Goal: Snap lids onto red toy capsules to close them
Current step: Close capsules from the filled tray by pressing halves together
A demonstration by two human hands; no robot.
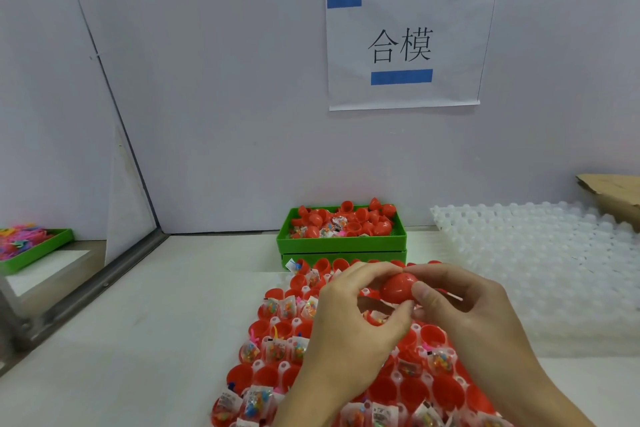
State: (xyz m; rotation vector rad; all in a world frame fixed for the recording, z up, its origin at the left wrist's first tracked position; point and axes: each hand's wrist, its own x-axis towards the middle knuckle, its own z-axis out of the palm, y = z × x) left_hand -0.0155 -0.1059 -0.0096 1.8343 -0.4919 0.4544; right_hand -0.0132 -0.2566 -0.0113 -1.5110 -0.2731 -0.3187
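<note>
white table [145, 340], green bins [341, 244] (stacked), capsule tray [277, 347], blister sheet [540, 263]

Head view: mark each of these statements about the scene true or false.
1. Both hands hold one red capsule. True: the left hand and the right hand pinch it between them.
2. The green bin holds blue lids. False: it holds red capsule halves and small toy packets.
3. A paper sign hangs on the wall. True.
4. The white tray on the right is full of capsules. False: its visible pockets are empty.
5. The held capsule rests on the table. False: it is held above the tray of red halves.
</note>
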